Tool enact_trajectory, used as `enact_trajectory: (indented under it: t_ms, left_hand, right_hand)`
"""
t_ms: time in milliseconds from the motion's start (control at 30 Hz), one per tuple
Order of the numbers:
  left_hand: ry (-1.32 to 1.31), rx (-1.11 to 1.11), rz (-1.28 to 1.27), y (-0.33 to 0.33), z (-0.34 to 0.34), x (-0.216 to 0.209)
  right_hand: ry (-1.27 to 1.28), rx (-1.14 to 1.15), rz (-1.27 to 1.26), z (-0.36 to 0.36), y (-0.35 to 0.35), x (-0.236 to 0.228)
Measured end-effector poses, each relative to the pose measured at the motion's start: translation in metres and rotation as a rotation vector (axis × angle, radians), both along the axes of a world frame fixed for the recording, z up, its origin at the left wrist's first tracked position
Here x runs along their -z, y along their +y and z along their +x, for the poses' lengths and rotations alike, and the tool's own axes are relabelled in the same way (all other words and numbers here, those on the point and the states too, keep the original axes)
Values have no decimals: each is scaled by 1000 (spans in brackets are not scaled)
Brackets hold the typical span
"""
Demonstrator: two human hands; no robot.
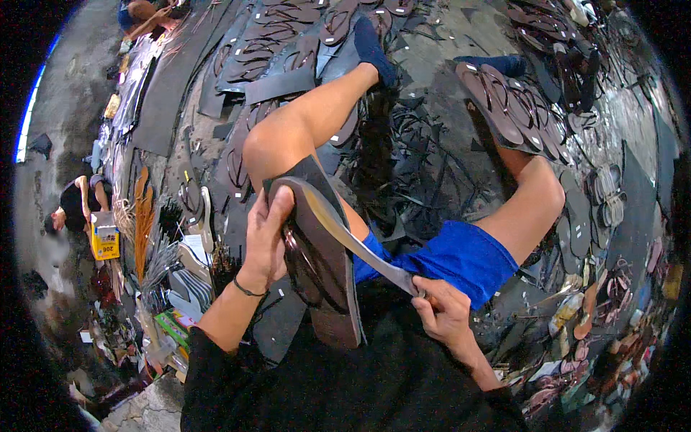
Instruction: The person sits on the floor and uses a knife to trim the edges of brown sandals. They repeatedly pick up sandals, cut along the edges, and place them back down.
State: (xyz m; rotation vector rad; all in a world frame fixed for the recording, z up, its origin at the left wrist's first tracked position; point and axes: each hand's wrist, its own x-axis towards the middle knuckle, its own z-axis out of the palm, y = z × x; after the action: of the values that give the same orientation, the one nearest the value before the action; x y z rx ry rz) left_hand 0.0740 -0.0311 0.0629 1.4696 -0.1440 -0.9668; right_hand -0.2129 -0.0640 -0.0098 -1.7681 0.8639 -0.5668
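My left hand [268, 234] is closed around a brown flip-flop [317, 263] with glossy dark straps, held tilted in front of my body. Its thumb presses on the upper end. Behind the flip-flop, a piece of black sheet [314, 175] sticks out past its edge. From that upper end a long grey strip [371, 259], yellowish toward the top, curves down to the right. My right hand [444, 309] pinches the strip's lower end. Whether the strip is joined to the flip-flop or only lies along its edge, I cannot tell.
Rows of brown flip-flops [270, 43] lie beyond my legs, with more finished pairs [515, 108] by my right foot. Dark scraps [425, 158] litter the floor between my legs. At left are a yellow box [105, 237] and another person [74, 205]; footwear pieces [590, 309] crowd the right.
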Motion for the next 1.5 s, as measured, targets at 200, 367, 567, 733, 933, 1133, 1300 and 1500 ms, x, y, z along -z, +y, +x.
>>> enact_trajectory:
  t_ms: [200, 367, 567, 733, 933, 1133, 1300, 1500]
  left_hand:
    - [-178, 329, -19, -4, 3, 12]
    - [-215, 565, -32, -25, 2, 11]
    - [-174, 807, -12, -42, -6, 8]
    - [-264, 1060, -45, -82, 10, -36]
    - [-909, 1103, -166, -72, 33, -72]
    - [887, 205, -454, 15, -37, 80]
    - [586, -144, -490, -75, -69, 61]
    - [579, -235, -484, -105, -68, 53]
  right_hand:
    - [118, -75, -50, 30, -51, -39]
    - [108, -151, -84, 59, -99, -59]
    - [154, -502, 41, 82, -160, -90]
    - [-196, -592, 447, 82, -176, -86]
    - [-415, -258, 489, 72, -150, -33]
    - [-401, -181, 634, 77, -118, -31]
    - [-457, -97, 487, 60, -119, -32]
    - [-34, 339, 20, 45, -70, -9]
